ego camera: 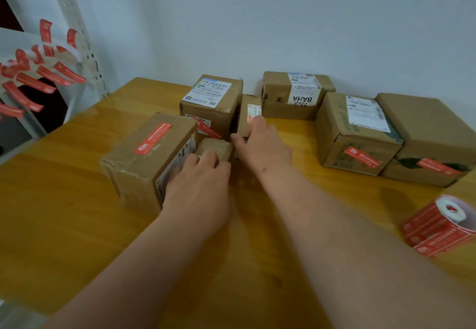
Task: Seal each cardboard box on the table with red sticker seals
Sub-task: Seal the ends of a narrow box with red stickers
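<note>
Far left, a bunch of red sticker strips (33, 81) hang off something pale next to a white metal rack (77, 27); that corner is blurry and cut by the frame edge, so I can't tell what they're stuck to. On the glossy wooden table (64, 225), the left box (146, 158) is plain brown cardboard with a red seal (153, 138) across its top and a white label down its right side. The left hand (198, 187) rests against that box's right side, fingers curled over a small cube-ish box (215, 148), gripping its top; the fingertips are hidden behind it. Behind sits a taller box (211, 104) with a shipping label on top and a red seal on its front, partly blocked. The right hand (260, 143) reaches onto a narrow flat box (248, 115), fingers curled around its near end, thumb out to the left; most of that box's front is covered. Further back is a box marked BAHA (296, 94) against the wall. Right of it, two sealed boxes (358, 135) (427, 140) sit touching. At the right edge, a roll of red stickers (440, 225) is blurred and cut off. The near part of the table only has forearms over it.
</note>
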A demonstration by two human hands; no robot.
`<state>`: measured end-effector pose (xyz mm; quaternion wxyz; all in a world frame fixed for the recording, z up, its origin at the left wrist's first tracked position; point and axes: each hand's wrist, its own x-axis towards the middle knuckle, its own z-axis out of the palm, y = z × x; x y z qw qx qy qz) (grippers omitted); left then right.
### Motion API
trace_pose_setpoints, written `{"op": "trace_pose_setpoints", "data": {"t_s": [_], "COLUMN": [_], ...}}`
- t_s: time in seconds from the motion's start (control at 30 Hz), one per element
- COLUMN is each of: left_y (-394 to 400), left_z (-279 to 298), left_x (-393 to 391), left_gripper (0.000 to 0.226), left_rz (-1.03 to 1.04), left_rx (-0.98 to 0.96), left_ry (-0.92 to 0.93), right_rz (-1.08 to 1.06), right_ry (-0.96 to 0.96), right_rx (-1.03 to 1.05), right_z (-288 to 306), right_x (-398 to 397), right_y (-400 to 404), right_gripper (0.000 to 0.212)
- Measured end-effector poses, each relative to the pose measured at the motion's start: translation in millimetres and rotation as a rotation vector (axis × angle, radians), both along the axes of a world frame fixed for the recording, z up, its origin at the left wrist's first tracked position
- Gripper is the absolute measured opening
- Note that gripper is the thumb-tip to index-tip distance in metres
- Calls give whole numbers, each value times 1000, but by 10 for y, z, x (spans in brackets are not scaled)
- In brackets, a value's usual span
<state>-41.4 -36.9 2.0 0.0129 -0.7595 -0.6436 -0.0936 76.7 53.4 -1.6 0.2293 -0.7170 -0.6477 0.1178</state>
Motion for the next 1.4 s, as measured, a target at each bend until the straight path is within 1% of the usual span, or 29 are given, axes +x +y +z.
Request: {"op": "trace_pose_setpoints", "data": {"t_s": [0.2,0.33,0.4,0.47,0.5,0.57,0.63,0.7,0.73,0.8,0.87,0.93,1.0,1.07,1.13,1.17,1.23,1.3,1.4], "left_y": [-48,-165,-240,-316,-356,-444,-542,-628,-658,-712,-752,-811,-862,-887,-912,-930,-958,-975,-975], "left_z": [26,66,114,164,180,203,231,258,258,261,276,341,415,457,475,481,487,501,521], "left_x": [-2,90,149,231,279,374,466,554,590,636,655,681,705,719,725,727,727,722,694], "left_gripper": [48,50,55,65,72,86,97,100,97,84,67,56,46,39,35,34,33,33,36], "left_rz": [13,3,-23,-50,-64,-101,-159,-207,-225,-267,-314,-310,-265,-234,-237,-239,-240,-246,-240], "left_rx": [1,68,74,37,19,-2,-21,-29,-16,44,71,15,-81,-161,-226,-251,-281,-299,-331], "left_ry": [18,-19,-88,-166,-208,-291,-356,-393,-403,-439,-544,-693,-815,-882,-928,-940,-956,-974,-998], "right_rz": [-82,-118,-147,-172,-176,-167,-140,-109,-97,-74,-78,-104,-91,-20,89,138,202,218,225], "right_ry": [208,384,587,851,952,1065,1107,1112,1104,1078,1019,909,805,724,668,643,572,487,357], "right_rx": [45,9,-55,-133,-176,-268,-347,-406,-422,-413,-346,-227,-45,132,252,276,275,267,317], "right_z": [68,173,217,270,300,353,407,450,473,507,533,551,568,598,628,639,647,659,682], "right_x": [189,518,692,820,864,934,984,1027,1049,1111,1182,1248,1277,1268,1251,1244,1236,1221,1187], "right_y": [-181,-476,-655,-852,-960,-1170,-1359,-1514,-1584,-1697,-1779,-1846,-1918,-2021,-2112,-2144,-2169,-2173,-2177], "right_gripper": [29,19,21,28,32,38,42,48,50,56,62,57,42,28,17,16,25,28,30]}}
